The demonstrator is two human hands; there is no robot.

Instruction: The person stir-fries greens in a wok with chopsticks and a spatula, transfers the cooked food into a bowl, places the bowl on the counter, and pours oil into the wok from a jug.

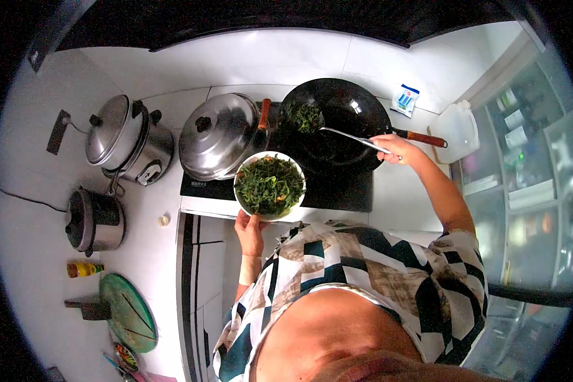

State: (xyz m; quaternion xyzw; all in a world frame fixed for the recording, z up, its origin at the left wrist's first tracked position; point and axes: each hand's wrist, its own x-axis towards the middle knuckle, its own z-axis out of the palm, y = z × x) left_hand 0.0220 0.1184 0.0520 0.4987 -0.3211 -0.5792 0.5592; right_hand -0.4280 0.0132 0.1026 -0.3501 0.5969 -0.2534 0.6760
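My left hand (250, 234) grips the near rim of a white bowl (237, 198), holding it up in front of the stove. Cooked leafy greens (270, 184) with a few orange bits fill the bowl. My right hand (395, 150) is closed around the handle of a metal spatula or ladle (356, 139); its head is hidden under greens. Those greens (306, 118) sit at the left side of a black wok (356, 108). The wok's wooden handle (426, 138) points right, just beyond my right hand.
A lidded steel pan (219, 140) stands left of the wok on the black cooktop (344, 194). Farther left are a rice cooker (149, 156) and a smaller pot (99, 219). A green cutting board (130, 312) and cleaver (95, 310) lie lower left. A white plastic container (458, 134) stands right.
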